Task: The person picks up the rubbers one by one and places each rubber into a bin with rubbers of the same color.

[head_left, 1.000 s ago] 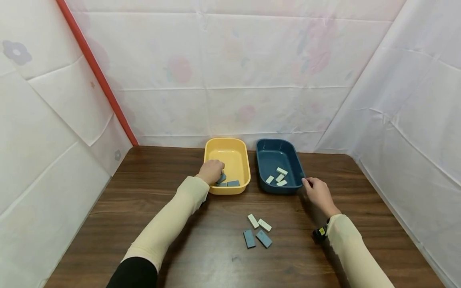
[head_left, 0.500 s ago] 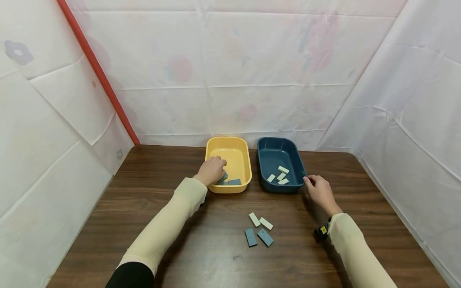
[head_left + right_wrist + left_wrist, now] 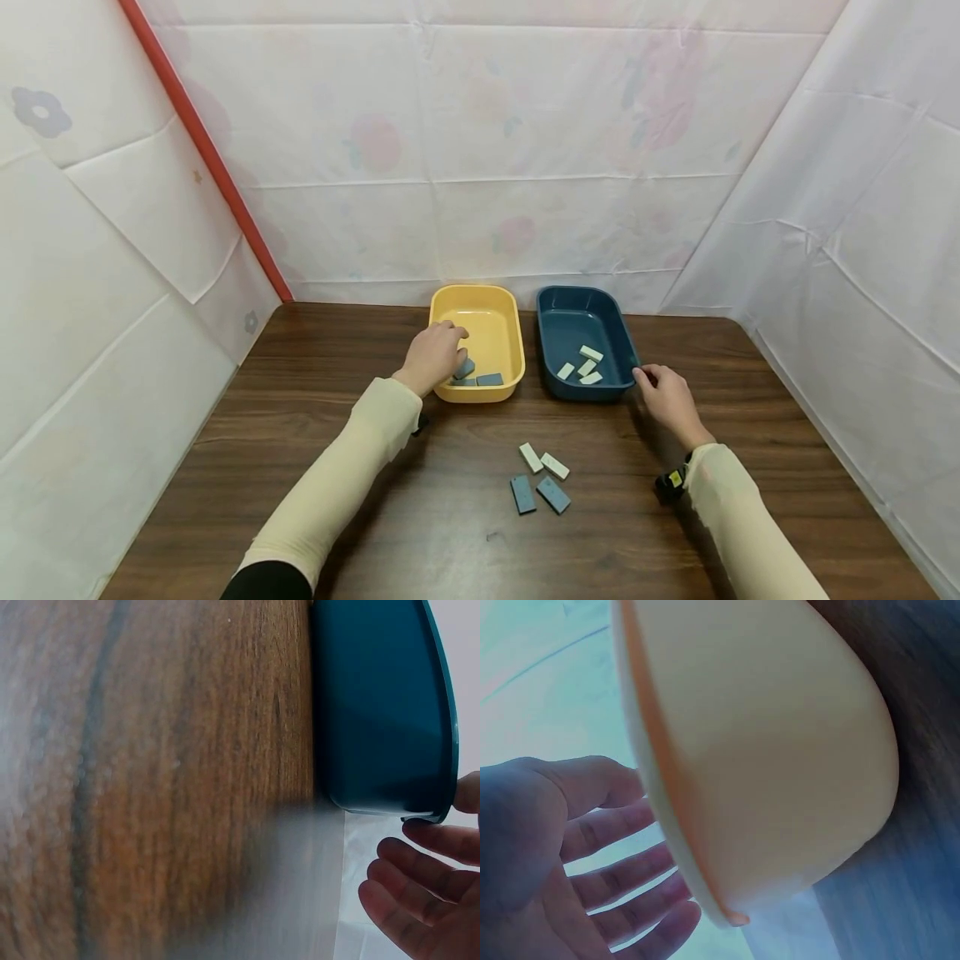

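My left hand (image 3: 433, 357) hovers over the left rim of the yellow tray (image 3: 489, 317), its fingers loosely spread and holding nothing. In the left wrist view, those fingers pass behind the rim of the tray (image 3: 780, 750). Grey-blue rectangular tiles (image 3: 490, 379) lie in the near end of the yellow tray, partly hidden by the hand. At the right side of the dark blue tray (image 3: 573, 312), my right hand (image 3: 670, 404) pinches the rim between thumb and index finger. The right wrist view shows this grip at the corner of the tray (image 3: 382, 712).
Several small white tiles (image 3: 591, 353) lie inside the dark blue tray. On the wooden table (image 3: 420, 533), in front of the trays, are two white tiles (image 3: 555, 466) and two grey-blue tiles (image 3: 553, 495). A white cloth wall (image 3: 480, 150) stands behind the trays.
My left hand has lifted a little and drawn back left over the yellow tray, uncovering more of a grey-blue tile. The right hand stays at the blue rim.
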The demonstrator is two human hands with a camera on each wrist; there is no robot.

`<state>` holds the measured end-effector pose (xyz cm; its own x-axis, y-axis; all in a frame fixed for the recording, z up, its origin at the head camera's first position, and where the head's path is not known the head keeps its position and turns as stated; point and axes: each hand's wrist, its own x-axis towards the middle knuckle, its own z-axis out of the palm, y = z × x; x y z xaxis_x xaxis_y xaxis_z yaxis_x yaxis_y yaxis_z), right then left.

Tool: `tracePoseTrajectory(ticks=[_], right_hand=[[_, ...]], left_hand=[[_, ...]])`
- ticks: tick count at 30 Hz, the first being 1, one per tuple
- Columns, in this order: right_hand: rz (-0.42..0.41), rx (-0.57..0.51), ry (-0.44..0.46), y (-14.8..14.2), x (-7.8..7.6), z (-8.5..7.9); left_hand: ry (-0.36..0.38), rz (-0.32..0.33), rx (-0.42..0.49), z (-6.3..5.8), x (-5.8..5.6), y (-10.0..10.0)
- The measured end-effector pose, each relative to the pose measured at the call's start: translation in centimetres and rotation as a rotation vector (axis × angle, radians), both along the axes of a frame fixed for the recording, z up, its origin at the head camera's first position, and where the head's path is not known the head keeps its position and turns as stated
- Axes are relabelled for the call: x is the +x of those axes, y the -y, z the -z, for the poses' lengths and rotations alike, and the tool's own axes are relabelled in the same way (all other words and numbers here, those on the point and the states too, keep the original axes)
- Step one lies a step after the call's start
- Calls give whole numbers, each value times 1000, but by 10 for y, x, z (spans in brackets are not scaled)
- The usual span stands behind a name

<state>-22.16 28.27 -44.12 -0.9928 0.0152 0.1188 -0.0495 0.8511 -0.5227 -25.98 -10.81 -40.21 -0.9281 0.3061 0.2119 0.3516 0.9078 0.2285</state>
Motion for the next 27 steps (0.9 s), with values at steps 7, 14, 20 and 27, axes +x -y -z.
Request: tracePoseTrajectory(ticks=[7, 14, 20, 27], right_hand=[[-1, -7, 6, -1, 1, 0], [3, -25, 18, -2, 1, 0], [4, -31, 22, -1, 1, 1], [-9, -32, 8, -2, 1, 0]], left_hand=[[-5, -39, 82, -1, 5, 8], [64, -81, 161, 0, 7, 16], [105, -122, 249, 2, 9, 25], [106, -169, 267, 8, 11, 32]])
